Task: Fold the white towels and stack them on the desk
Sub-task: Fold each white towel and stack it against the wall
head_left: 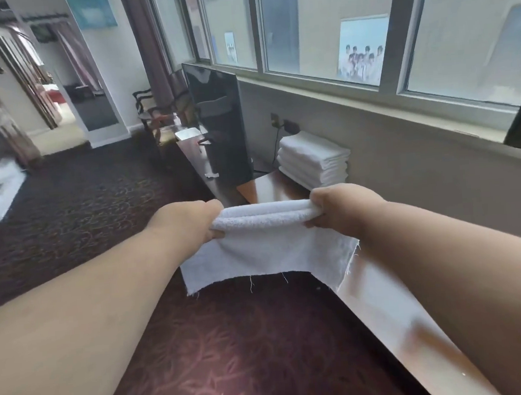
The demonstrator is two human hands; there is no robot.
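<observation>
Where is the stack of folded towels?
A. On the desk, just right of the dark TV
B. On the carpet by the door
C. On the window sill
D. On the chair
A: the stack sits on the desk by the wall, right of the TV, beyond the towel held in both hands.

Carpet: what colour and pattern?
Dark maroon carpet with a lighter swirling leaf pattern; head view.
</observation>
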